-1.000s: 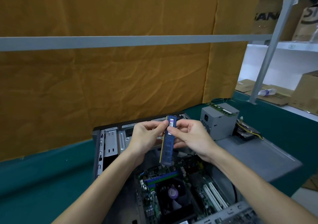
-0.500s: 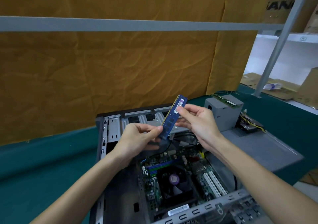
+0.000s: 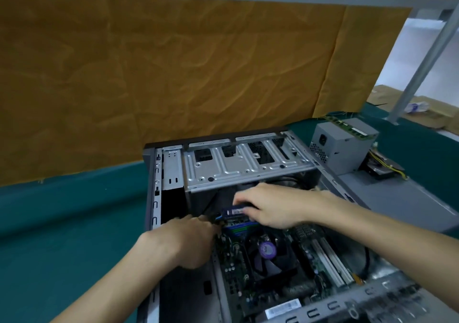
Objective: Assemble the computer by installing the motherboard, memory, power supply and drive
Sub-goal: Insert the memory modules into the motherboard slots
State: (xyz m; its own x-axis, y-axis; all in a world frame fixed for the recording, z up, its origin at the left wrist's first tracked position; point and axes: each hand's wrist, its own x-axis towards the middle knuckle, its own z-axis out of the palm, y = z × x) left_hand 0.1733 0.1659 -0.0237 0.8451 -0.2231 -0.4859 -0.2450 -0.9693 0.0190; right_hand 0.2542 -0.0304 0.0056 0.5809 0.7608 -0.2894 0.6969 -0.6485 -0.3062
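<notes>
Holding a blue memory stick (image 3: 233, 211), both hands lower it over the motherboard (image 3: 250, 273); label unreadable.

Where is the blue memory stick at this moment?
In the head view, the blue memory stick lies flat inside the open case, over the memory slots behind the CPU fan, between the left hand and right hand.

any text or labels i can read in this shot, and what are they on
None can be read.
White label on the blue memory stick: blurred.
Barcode sticker on the motherboard's near edge: too small.
Purple sticker on the fan: blurred.
White label on the green memory stick atop the power supply: too small.
</notes>
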